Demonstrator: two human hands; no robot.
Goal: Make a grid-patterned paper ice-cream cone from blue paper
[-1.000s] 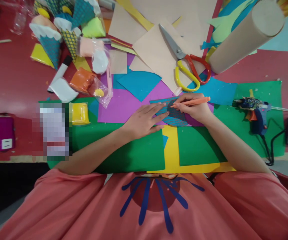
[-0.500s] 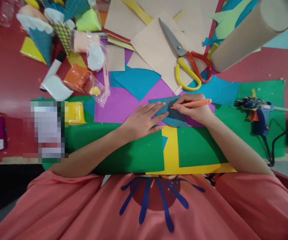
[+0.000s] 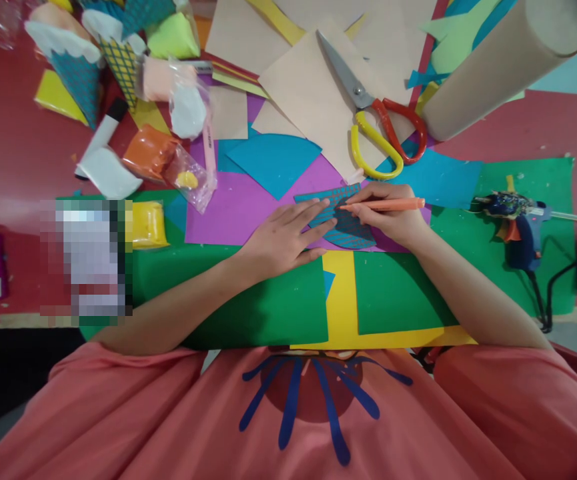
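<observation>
Though crinkly, clear packet [image 3: 201, 192] around yellow lump [image 3: 187, 179], near left hand [image 3: 284, 239]

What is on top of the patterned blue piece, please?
The left hand has fingers on the piece; the right hand holds an orange pen over it. Areas beneath fingers are hidden.

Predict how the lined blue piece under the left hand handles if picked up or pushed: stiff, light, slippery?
The lined blue piece is probably light: it looks small and thin. Being a flat sheet, it likely flexes somewhat. It could slide on the purple sheet if pushed, as no fastening shows.
</observation>
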